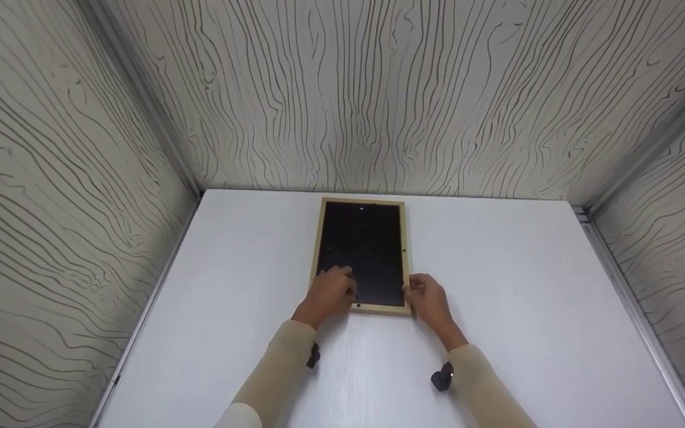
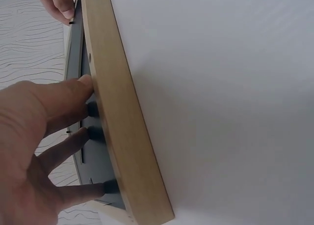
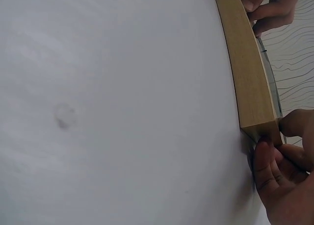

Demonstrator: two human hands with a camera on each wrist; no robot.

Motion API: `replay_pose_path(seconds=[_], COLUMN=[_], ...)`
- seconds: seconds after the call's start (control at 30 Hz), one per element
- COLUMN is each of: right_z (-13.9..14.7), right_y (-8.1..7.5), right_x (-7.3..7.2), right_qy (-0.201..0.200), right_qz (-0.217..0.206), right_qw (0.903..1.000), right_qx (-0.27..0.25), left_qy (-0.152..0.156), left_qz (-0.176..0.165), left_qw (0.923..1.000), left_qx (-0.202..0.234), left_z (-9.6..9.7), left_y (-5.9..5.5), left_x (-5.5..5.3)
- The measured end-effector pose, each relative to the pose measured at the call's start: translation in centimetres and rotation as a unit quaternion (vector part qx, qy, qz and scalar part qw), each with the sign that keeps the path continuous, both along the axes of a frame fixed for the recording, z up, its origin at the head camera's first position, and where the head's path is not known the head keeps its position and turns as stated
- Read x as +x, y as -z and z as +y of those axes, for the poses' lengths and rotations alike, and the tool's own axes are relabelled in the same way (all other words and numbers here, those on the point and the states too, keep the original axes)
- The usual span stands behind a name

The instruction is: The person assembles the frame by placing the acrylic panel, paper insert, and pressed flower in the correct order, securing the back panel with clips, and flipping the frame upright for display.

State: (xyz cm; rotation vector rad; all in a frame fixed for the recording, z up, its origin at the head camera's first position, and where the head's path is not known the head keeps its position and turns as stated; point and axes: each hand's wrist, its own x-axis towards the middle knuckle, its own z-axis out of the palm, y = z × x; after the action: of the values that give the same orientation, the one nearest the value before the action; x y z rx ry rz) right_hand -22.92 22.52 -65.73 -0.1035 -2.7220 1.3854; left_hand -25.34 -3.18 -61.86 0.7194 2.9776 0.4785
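A light wooden picture frame lies on the white table, holding a dark, shiny panel. Small black tabs show along the frame's inner edges, such as a tab on the near side. My left hand is over the near left corner. In the left wrist view its spread fingertips touch the dark panel, and the thumb rests by the inner edge of the wood. At the near right corner, my right hand pinches the frame, thumb on top and fingers against the outer side.
The white table meets wood-grain panelled walls at the back and both sides. A dark wrist device sits by the right sleeve, and another wrist device by the left. A faint smudge marks the tabletop.
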Motion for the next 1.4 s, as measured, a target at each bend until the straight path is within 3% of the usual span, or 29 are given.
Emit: replay_pose_path(seconds=[0.3,0.7,0.9,1.17,1.4], right_z=[0.2,-0.2,-0.1,0.2,0.0], right_y=[0.5,0.3,0.4,0.6,0.8], right_x=[-0.1,-0.1,-0.1,-0.1,0.0], right_qy=[-0.003,0.005,0.007,0.01,0.007], right_qz=[0.016,0.018,0.013,0.017,0.024], right_qw=[0.9998,0.9998,0.9999,0.9998,0.9996], right_qx=[0.011,0.003,0.005,0.007,0.01], left_qy=[-0.013,-0.051,-0.048,-0.04,-0.058], left_qz=[0.022,-0.001,-0.007,0.023,0.01], left_qw=[0.9991,0.9936,0.9915,0.9914,0.996], left_qx=[-0.033,-0.1,-0.121,-0.122,-0.068], left_z=[0.7,2.0,2.4,2.4,1.8], left_y=[0.6,0.4,0.5,1.1,0.9], left_x=[-0.1,-0.2,0.0,0.3,0.6])
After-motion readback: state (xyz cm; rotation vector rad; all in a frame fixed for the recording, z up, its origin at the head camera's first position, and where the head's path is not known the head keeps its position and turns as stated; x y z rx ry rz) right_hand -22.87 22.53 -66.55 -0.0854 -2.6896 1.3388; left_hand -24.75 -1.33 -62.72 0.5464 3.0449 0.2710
